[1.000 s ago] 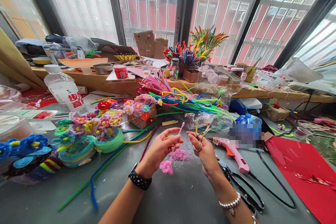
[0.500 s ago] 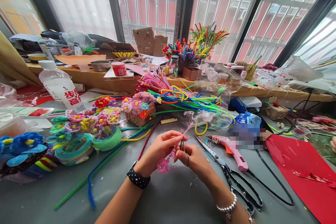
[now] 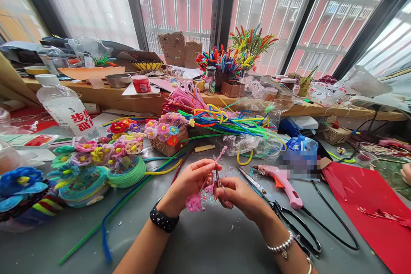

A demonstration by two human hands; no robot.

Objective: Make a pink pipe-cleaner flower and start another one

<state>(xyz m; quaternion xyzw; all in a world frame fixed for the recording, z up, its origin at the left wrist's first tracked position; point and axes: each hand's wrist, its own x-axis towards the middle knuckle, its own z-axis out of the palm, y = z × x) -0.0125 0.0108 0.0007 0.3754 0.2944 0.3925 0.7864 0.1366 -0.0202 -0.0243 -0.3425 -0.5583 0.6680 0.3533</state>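
Near the middle of the grey table, my left hand (image 3: 195,178) pinches a thin pink pipe cleaner (image 3: 221,153) whose tip sticks up past the fingers. A fluffy pink piece (image 3: 193,202) hangs below that hand. Small scissors (image 3: 218,178) are in my right hand (image 3: 236,192), fingers closed round the handles, with the blades upright against the pink stem at my left fingertips. Whether the blades touch the stem is too small to tell. Pink and glittery bits (image 3: 208,197) show between and below the hands.
Large black-handled scissors (image 3: 272,203) and a pink glue gun (image 3: 285,186) lie to the right, beside red sheets (image 3: 362,201). Pipe-cleaner flower pots (image 3: 126,171) stand left, near a bottle (image 3: 64,107). Bundled pipe cleaners (image 3: 224,122) lie behind. Another person's hand (image 3: 406,173) shows at the right edge.
Both hands appear slightly further left and the view has shifted a little. More of the pink stem stands above my left fingers, and the small scissors remain in my right hand.
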